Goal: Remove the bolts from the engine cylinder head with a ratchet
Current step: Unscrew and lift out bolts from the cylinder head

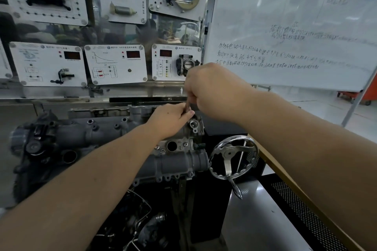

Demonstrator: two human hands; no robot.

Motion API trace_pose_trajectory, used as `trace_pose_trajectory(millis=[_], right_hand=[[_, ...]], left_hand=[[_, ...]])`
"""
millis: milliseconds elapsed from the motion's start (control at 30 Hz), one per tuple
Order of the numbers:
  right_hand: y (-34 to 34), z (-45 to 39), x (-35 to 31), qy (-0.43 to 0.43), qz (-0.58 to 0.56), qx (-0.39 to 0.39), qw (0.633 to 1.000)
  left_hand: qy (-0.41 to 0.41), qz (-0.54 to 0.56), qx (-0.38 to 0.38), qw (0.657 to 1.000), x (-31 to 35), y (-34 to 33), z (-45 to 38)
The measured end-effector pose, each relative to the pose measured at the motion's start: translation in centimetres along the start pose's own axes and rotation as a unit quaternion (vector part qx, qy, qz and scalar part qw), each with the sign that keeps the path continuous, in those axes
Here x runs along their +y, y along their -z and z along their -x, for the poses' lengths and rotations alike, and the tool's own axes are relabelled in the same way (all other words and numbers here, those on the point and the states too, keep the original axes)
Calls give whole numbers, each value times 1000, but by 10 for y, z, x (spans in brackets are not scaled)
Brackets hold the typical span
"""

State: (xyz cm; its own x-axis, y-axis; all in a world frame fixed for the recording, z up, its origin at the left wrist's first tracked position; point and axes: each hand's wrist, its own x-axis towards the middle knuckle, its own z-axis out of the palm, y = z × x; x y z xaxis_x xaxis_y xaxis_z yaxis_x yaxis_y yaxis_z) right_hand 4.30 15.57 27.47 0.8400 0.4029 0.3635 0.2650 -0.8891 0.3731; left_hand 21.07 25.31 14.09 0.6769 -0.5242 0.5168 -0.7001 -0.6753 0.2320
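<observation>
Ratchet (187, 106) shaft near upright at cylinder head (114, 128) far right edge; right hand (212, 91) grips top, left hand (171, 118) pinches base.

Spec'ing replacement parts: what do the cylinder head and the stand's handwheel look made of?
Cylinder head: looks like cast aluminium, matt grey, slightly rough, with dull highlights and moulded bosses. Handwheel: polished or chromed metal, probably steel; bright mirror-like reflections along its scalloped rim and spokes. Alloy can't be confirmed from the picture.
</observation>
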Motion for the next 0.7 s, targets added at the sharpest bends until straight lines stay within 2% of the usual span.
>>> trace_pose_trajectory(millis=[133,233,300,333,500,600,700], right_hand=[[-8,1,-4,-8,-72,21,997],[-10,-2,-7,-85,-50,77,992],[-8,-5,-3,-149,-32,54,987],[-7,-6,-3,-151,-22,42,987],[-8,-5,1,-75,12,47,996],[-3,-5,6,-16,16,5,1000],[0,-3,4,-12,-25,-1,1000]], left_hand=[[8,-15,-44,999,6,6,-2],[4,-19,-40,999,3,3,-4],[14,-13,-22,1000,-1,-1,-5],[20,-13,-22,999,-2,-1,-5],[22,-23,-34,999,1,0,-4],[12,-17,-23,1000,0,0,-3],[11,-19,-21,1000,1,1,-3]])
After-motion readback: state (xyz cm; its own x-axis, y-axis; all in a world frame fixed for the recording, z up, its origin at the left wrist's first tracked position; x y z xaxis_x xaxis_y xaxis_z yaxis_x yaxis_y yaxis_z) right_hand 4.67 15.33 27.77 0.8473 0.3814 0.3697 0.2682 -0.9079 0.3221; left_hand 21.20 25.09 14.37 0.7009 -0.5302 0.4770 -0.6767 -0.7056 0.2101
